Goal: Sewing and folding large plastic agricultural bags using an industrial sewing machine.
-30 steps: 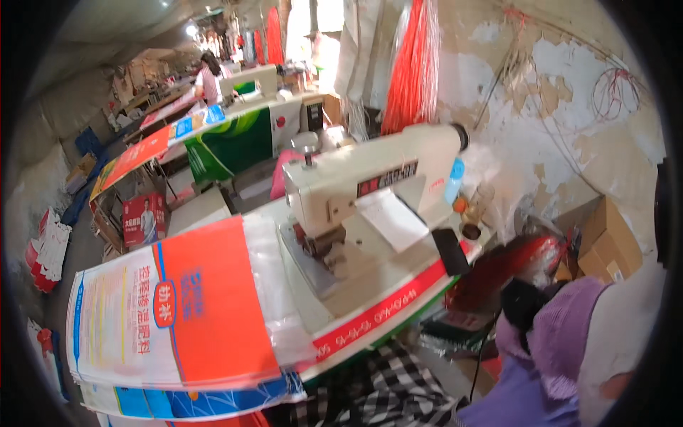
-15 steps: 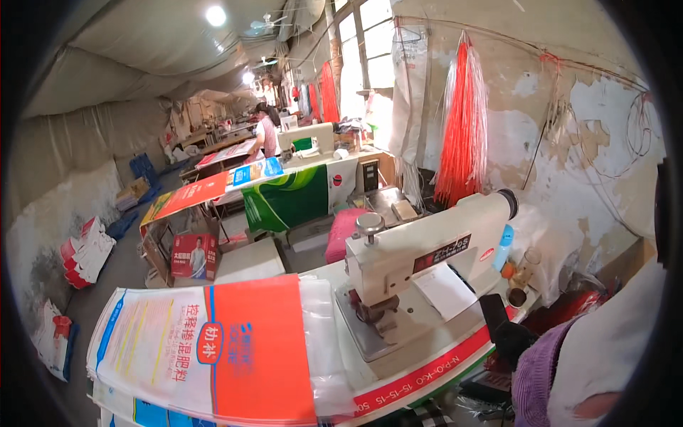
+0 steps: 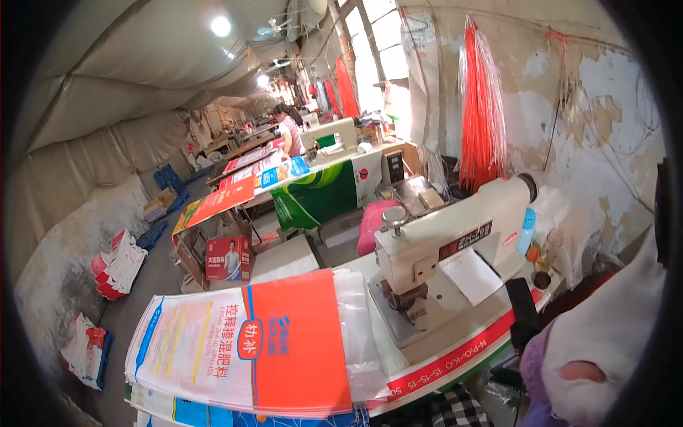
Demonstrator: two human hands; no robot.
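Note:
Close to me at the lower right is what looks like my right hand (image 3: 569, 391), in a worn white glove or cloth with skin showing through a hole. A purple ribbed cuff (image 3: 535, 359) lies beside it. Its fingers are hidden, so its grip cannot be told. A black blocky piece (image 3: 521, 306) juts out by the cuff, next to a white sewing machine (image 3: 441, 245). My left hand is out of view. In front of me lies a stack of printed white and orange bags (image 3: 299, 349), left of the machine's needle area, with clear plastic edges toward it.
White paper (image 3: 473, 277) lies under the machine arm. A blue bottle (image 3: 526, 226) and jars stand behind it. Red and white strands (image 3: 484, 107) hang on the wall. Farther off, a person (image 3: 290, 135) works beside another sewing machine (image 3: 334, 139). Bundles (image 3: 117, 267) lie on the left floor.
The whole view has shifted, so the bags and machine appear farther right. The white-covered hand and purple cuff have changed angle at the lower right, and the skin patch sits higher.

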